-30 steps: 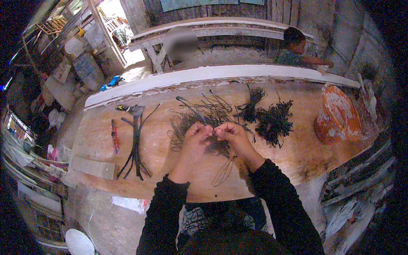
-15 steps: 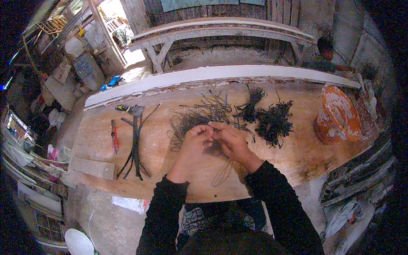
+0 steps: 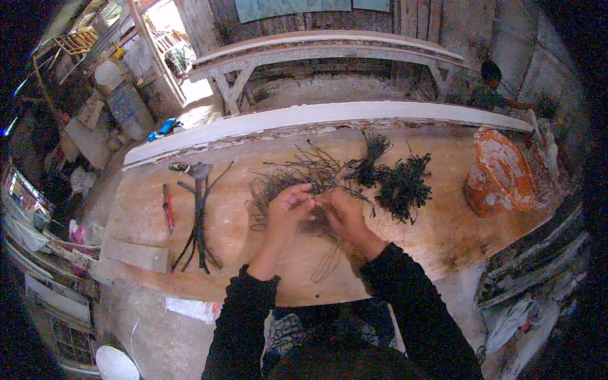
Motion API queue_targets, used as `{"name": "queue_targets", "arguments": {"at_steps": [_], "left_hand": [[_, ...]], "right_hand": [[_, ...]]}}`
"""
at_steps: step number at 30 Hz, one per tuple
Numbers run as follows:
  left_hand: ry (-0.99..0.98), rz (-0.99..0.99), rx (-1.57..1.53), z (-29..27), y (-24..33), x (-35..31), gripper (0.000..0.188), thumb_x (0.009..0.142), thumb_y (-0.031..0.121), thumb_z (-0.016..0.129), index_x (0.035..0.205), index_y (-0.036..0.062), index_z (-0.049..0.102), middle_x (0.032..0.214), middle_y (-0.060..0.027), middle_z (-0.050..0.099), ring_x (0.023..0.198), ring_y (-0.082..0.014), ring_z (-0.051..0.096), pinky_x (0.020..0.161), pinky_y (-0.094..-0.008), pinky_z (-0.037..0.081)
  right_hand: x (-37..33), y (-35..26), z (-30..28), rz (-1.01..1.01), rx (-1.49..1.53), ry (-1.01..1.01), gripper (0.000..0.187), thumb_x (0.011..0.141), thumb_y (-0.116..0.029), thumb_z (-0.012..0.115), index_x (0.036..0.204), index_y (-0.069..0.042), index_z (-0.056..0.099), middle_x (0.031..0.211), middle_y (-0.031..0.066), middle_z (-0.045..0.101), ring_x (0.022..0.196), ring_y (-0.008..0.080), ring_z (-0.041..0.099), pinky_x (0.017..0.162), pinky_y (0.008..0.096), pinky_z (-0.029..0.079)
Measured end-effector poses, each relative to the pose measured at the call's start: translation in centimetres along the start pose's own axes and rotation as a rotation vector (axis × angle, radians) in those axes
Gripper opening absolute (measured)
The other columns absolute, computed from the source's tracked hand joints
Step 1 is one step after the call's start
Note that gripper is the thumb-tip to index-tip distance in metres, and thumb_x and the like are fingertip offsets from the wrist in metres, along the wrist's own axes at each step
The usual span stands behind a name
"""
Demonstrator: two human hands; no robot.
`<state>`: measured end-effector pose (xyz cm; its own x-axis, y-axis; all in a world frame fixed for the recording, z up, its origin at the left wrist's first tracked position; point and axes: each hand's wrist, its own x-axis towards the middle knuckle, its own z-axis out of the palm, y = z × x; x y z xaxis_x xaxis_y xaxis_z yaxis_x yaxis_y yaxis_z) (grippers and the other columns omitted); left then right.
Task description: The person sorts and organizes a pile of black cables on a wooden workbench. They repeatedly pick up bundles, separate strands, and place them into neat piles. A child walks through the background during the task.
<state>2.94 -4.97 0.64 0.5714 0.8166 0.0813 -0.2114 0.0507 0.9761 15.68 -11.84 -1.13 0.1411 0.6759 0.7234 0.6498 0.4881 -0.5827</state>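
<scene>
Both hands meet over a tangled pile of thin dark cords (image 3: 269, 183) in the middle of the wooden table (image 3: 411, 244). My left hand (image 3: 288, 206) has its fingers curled, the thumb and fingertips close to those of the right. My right hand (image 3: 345, 212) pinches with its fingertips; whatever lies between the fingers is too small to make out. Below the right hand shows a thin loop of cord (image 3: 326, 263); whether it hangs from the hand or lies on the table, I cannot tell. Two tied bunches of black cord (image 3: 405, 183) rest to the right of the pile.
Long black strips (image 3: 199, 221), a red tool (image 3: 168, 209) and a flat board piece (image 3: 136, 254) lie at left. An orange plaster-smeared bucket (image 3: 500, 177) stands at right. A long white plank (image 3: 329, 117) borders the far edge. Another person (image 3: 494, 85) is at back right.
The fingers of my left hand have spread a little, and the right hand has shifted slightly at the fingertips. The whole view has tilted slightly.
</scene>
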Motion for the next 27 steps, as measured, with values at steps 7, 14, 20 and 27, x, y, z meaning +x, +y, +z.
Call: {"name": "queue_targets", "arguments": {"at_steps": [7,14,20,27], "left_hand": [[0.037,0.231,0.306,-0.5,-1.3,-0.2,0.03,0.076,0.005,0.057,0.105,0.0057,0.05,0.085,-0.0043,0.055,0.075,-0.0122,0.055,0.062,-0.025,0.049],[0.081,0.633,0.61,-0.4,-2.0,0.0,0.028,0.073,0.0,0.059,0.097,0.0022,0.045,0.085,-0.0053,0.051,0.081,-0.0132,0.051,0.069,-0.0245,0.046],[0.07,0.618,0.599,-0.8,-2.7,0.0,0.035,0.073,0.0,0.059,0.102,0.0037,0.038,0.087,-0.0083,0.052,0.081,-0.0149,0.052,0.065,-0.0244,0.048],[0.051,0.309,0.063,0.3,-1.2,-0.5,0.038,0.076,0.0,0.056,0.107,0.0027,0.034,0.084,-0.0096,0.054,0.076,-0.016,0.055,0.061,-0.0253,0.05]], "right_hand": [[-0.2,-0.6,0.6,0.202,0.066,-0.008,0.009,0.077,-0.008,0.053,0.084,-0.003,0.051,0.076,0.0109,0.054,0.072,0.0261,0.054,0.062,0.0342,0.043],[0.1,0.3,0.7,0.706,0.905,0.082,0.008,0.078,-0.011,0.057,0.078,-0.005,0.052,0.072,0.0011,0.055,0.066,0.0084,0.05,0.06,0.0227,0.041],[0.4,-0.5,0.5,0.701,0.82,0.106,0.008,0.076,-0.01,0.059,0.079,-0.004,0.057,0.075,0.0016,0.057,0.068,0.008,0.052,0.062,0.0219,0.042],[0.4,-1.2,0.4,0.417,0.457,0.111,0.011,0.073,-0.006,0.06,0.083,-0.001,0.06,0.081,0.0059,0.059,0.078,0.0154,0.054,0.07,0.0257,0.042]]}}
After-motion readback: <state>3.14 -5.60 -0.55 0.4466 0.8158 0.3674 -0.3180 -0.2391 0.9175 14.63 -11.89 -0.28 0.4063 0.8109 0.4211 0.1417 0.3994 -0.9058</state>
